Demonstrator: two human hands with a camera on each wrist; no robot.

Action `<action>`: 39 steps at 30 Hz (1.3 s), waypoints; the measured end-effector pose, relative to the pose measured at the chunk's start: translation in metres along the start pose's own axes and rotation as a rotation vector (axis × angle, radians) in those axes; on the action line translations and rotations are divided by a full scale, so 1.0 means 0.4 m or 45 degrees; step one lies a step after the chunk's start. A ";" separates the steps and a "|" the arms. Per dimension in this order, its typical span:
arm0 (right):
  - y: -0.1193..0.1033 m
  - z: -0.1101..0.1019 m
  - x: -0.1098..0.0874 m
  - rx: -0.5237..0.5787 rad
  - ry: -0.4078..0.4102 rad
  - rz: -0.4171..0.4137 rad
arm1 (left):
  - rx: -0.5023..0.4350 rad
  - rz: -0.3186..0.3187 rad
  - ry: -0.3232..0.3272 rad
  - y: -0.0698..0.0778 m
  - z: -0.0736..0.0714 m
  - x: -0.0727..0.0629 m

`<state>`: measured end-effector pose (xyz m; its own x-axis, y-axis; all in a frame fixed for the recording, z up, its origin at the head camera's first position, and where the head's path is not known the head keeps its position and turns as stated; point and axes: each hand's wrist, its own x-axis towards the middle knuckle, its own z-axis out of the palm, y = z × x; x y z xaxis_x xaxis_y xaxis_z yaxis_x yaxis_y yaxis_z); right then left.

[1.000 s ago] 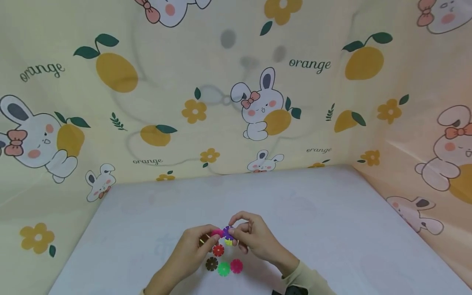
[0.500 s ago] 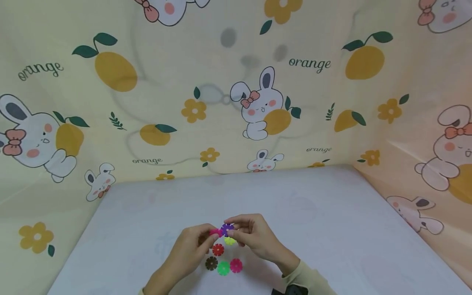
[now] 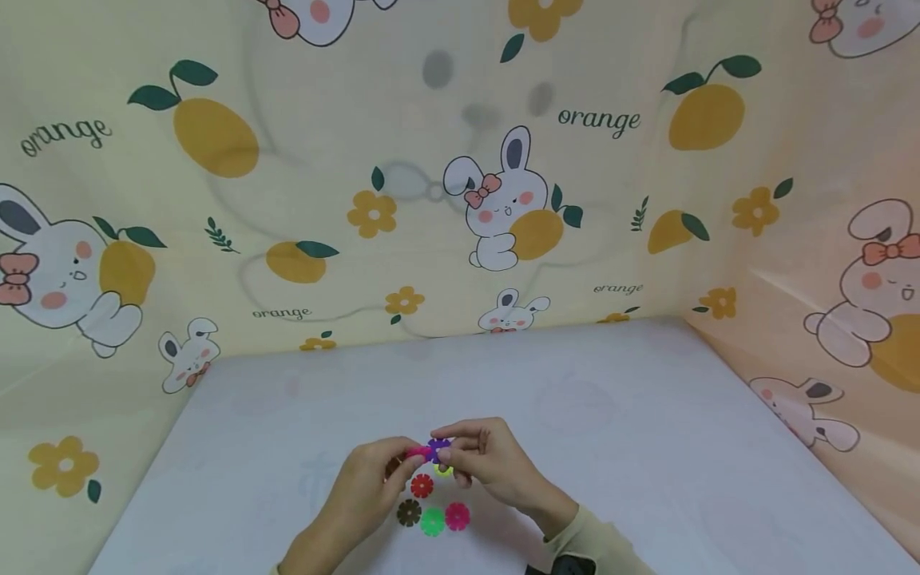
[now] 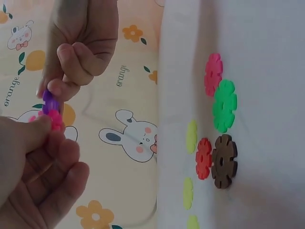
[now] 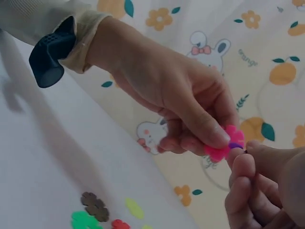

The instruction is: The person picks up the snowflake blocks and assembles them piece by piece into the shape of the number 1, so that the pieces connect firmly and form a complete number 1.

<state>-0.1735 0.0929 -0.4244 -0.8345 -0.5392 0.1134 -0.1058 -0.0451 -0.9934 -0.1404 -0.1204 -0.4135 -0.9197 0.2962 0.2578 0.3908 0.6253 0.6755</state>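
Note:
In the head view my left hand [image 3: 362,483] pinches a pink snowflake-shaped plastic disc [image 3: 417,452] between thumb and fingers. My right hand [image 3: 496,467] pinches a purple disc [image 3: 438,449] of the same notched kind. The two discs meet at their edges, raised above the table. From the right wrist the pink disc [image 5: 232,132] shows nearly face on, the purple disc [image 5: 236,145] only as a sliver at its edge. Fingers hide part of both. In the left wrist view the purple disc [image 4: 49,101] sits right above the pink one [image 4: 55,118].
Loose discs lie on the white table [image 3: 611,447] below the hands: red [image 3: 422,485], brown [image 3: 409,513], green [image 3: 433,521] and pink [image 3: 457,516]. Several yellow discs [image 4: 191,136] lie farther back, partly hidden by the hands in the head view. A rabbit-print cloth [image 3: 302,184] hangs behind.
My right index finger, raised and bent a second ago, now lies lower and straighter at the purple disc. Both hands stay together on the two discs, and the head view has shifted slightly.

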 end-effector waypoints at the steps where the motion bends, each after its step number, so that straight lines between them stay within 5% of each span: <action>1: 0.001 0.002 0.000 0.020 0.002 0.015 | 0.000 0.004 0.002 0.000 0.000 0.000; 13: 0.011 0.011 0.002 0.109 -0.009 0.019 | 0.086 0.006 0.061 0.009 0.002 -0.003; 24: 0.017 0.005 0.006 0.065 -0.052 0.001 | 0.060 -0.052 -0.013 0.007 -0.003 0.002; 33: 0.008 -0.001 0.005 0.044 -0.012 -0.010 | -0.060 -0.071 0.038 -0.012 -0.001 0.002; 39: 0.003 0.001 0.005 0.098 0.009 -0.048 | -0.218 -0.047 -0.006 -0.011 0.000 0.001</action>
<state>-0.1750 0.0915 -0.4255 -0.8344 -0.5301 0.1508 -0.0958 -0.1298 -0.9869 -0.1424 -0.1231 -0.4164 -0.9330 0.2791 0.2274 0.3439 0.5039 0.7923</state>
